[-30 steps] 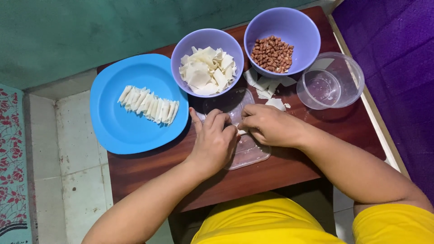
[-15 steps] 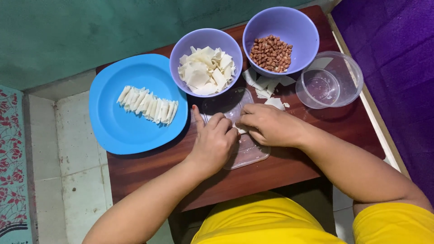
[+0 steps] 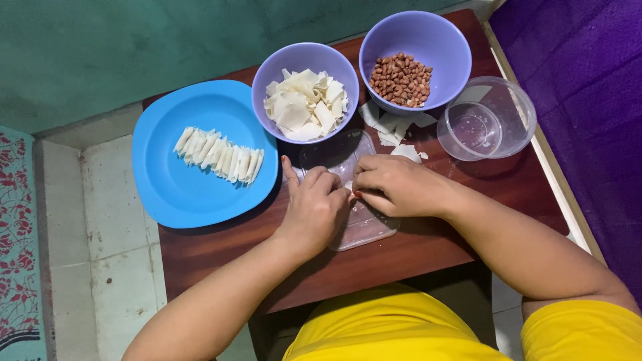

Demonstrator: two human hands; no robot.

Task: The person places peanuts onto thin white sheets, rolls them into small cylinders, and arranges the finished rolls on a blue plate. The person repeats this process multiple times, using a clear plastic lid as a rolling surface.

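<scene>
Clear plastic lid (image 3: 364, 224) sits on the brown worktop (image 3: 221, 251), both hands over it: left hand (image 3: 313, 207) and right hand (image 3: 396, 185) each have their grip pinched on a small white wrapper piece (image 3: 348, 186), just below the wrapper bowl (image 3: 305, 93).

Left hand (image 3: 314, 207), right hand (image 3: 394, 186) pinch small white wrapper (image 3: 348, 186) over clear lid (image 3: 364, 224); blue plate (image 3: 174, 194) beside.

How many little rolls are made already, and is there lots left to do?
A row of finished rolls lies on the blue plate; too tightly packed to count exactly. Both hands, left hand and right hand, pinch a small piece over the clear lid. One bowl holds plenty of wrappers, another peanuts, so lots remains.
</scene>
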